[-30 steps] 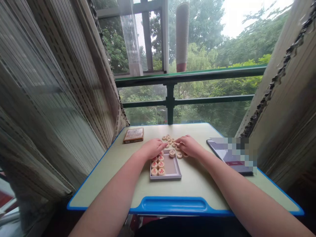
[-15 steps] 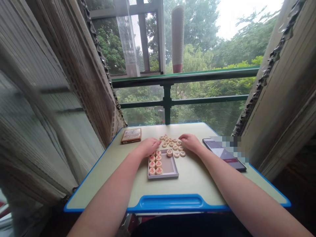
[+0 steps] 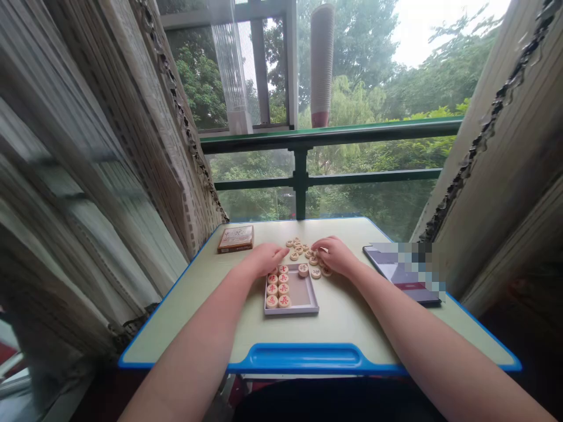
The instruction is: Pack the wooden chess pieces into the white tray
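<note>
While the left hand (image 3: 265, 259) hovers at the far left corner of an open, shallow tray (image 3: 292, 311), eight red-marked pieces (image 3: 284, 301) can be counted inside it, set in two columns of four along its left side; the farthest piece of the outer column is partly covered by the hand; one dark-marked piece (image 3: 303, 270) sits in the tray's far right corner; at least ten loose pieces (image 3: 294, 256) lie on the pale table (image 3: 352, 316), beyond the tray and to its right, their exact number hidden by the right hand (image 3: 333, 256); that hand's fingers bend down over the nearest of them, and whether its grip has closed on one cannot be told; the left grip, thumb and fingers pointing towards the loose group, is equally unclear; one flat box (image 3: 236, 239) lies at the far left, its contents out of sight; one slim device (image 3: 391, 272), partly pixelated, lies at the right.
</note>
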Motion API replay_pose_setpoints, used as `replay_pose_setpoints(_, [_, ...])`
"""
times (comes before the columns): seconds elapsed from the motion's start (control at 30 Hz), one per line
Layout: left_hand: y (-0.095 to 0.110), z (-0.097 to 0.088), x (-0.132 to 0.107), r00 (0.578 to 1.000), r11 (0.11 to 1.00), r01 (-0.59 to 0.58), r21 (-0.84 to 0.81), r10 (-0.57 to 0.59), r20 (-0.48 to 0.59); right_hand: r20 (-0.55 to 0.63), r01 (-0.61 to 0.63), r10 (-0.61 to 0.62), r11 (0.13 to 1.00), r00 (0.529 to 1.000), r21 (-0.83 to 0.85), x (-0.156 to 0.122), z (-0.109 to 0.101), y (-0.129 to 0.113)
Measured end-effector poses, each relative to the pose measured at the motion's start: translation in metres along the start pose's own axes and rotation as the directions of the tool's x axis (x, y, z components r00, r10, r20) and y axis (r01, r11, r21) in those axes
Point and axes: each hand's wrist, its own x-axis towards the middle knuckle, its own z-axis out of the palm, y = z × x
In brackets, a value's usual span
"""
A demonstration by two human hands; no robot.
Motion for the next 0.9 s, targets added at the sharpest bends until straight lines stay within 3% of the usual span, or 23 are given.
replay_pose_setpoints(0.1, [-0.008,0.002,0.005,0.990,0.992,0.107,-0.072,-0.113,-0.090,-0.034,-0.105,0.103,0.992,0.994,-0.073,0.002,-0.003,0.007])
replay_pose_setpoints(0.2, [-0.026,0.004,0.012,0.951,0.961,0.211,-0.177,-0.244,-0.189,-0.045,-0.290,0.287,0.947,0.957,-0.137,0.005,-0.006,0.018])
replay_pose_setpoints(0.27, [-0.039,0.006,0.016,0.926,0.937,0.269,-0.225,-0.315,-0.208,-0.040,-0.339,0.337,0.930,0.941,-0.144,0.007,-0.008,0.025])
replay_pose_setpoints(0.43, [-0.060,0.014,0.020,0.912,0.916,0.263,-0.302,-0.338,-0.232,-0.016,-0.316,0.318,0.934,0.948,-0.168,0.008,-0.008,0.030])
replay_pose_setpoints(0.63, [-0.061,0.015,0.019,0.892,0.898,0.291,-0.329,-0.379,-0.245,-0.038,-0.273,0.271,0.953,0.962,-0.129,0.007,-0.006,0.029])
replay_pose_setpoints(0.9, [-0.054,0.010,0.017,0.911,0.939,0.317,-0.132,-0.340,-0.233,-0.054,-0.242,0.243,0.970,0.969,0.019,0.008,-0.007,0.025])
